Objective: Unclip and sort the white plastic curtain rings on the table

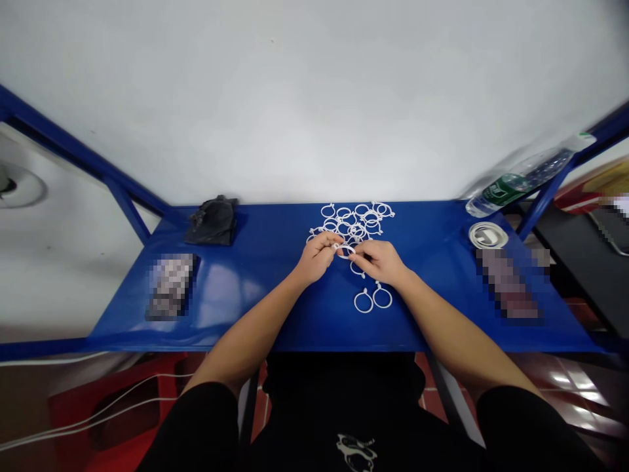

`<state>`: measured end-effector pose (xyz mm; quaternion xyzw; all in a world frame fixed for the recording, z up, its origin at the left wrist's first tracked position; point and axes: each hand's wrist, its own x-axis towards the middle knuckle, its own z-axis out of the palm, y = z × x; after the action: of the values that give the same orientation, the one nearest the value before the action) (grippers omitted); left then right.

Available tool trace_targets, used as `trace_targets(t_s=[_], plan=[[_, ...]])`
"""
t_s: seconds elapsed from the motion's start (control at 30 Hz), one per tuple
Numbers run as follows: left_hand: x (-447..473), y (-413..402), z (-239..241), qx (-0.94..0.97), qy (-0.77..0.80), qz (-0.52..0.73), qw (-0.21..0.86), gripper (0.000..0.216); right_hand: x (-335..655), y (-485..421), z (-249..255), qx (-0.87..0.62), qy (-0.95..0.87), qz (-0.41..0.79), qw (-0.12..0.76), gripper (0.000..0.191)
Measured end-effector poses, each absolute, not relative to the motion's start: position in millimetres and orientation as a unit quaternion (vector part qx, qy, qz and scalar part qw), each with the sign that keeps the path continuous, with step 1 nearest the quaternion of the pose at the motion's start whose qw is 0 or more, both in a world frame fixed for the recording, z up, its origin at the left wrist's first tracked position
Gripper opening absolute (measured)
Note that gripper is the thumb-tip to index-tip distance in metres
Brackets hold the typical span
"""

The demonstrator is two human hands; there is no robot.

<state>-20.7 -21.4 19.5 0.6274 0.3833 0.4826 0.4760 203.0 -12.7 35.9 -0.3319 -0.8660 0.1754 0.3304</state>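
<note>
Between my two hands, just above the blue tabletop, is a white ring with a small tab, like a curtain ring. My left hand pinches it at its left side, by the tab. On its right side my right hand grips it with thumb and fingers. Behind my hands lies a loose heap of similar white rings, several overlapping. One more ring is partly hidden under my right hand. Closer to me, two rings lie side by side with their tabs pointing away.
At the left are a crumpled black bag and a blurred flat object. To the right stand a leaning water bottle, a coiled white cable and another blurred object. A white wall backs the blue table.
</note>
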Motion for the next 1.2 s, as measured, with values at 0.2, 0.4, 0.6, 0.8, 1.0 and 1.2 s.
trace_targets(t_s=[0.2, 0.4, 0.6, 0.8, 1.0, 1.2], plan=[[-20.9, -26.5, 23.4, 0.717, 0.44, 0.446, 0.306, 0.038, 211.4, -6.8, 34.9, -0.428, -0.821, 0.087, 0.368, 0.04], [-17.6, -34.3, 22.6, 0.868, 0.347, 0.291, 0.202, 0.022, 217.0, 0.2, 34.8, -0.487, -0.797, 0.067, 0.351, 0.03], [-13.4, -36.4, 18.1, 0.907, 0.323, 0.208, 0.173, 0.02, 214.8, -3.3, 35.5, -0.437, -0.808, 0.129, 0.373, 0.024], [-18.2, -33.1, 28.8, 0.829, 0.384, 0.345, 0.215, 0.023, 214.2, -6.8, 42.5, -0.34, -0.856, 0.181, 0.345, 0.029], [-19.9, -32.6, 33.1, 0.779, 0.416, 0.398, 0.249, 0.023, 210.4, -11.0, 47.1, -0.299, -0.876, 0.198, 0.323, 0.025], [-16.2, -32.8, 24.6, 0.809, 0.396, 0.391, 0.188, 0.023, 208.1, -11.3, 40.5, -0.31, -0.881, 0.203, 0.293, 0.026]])
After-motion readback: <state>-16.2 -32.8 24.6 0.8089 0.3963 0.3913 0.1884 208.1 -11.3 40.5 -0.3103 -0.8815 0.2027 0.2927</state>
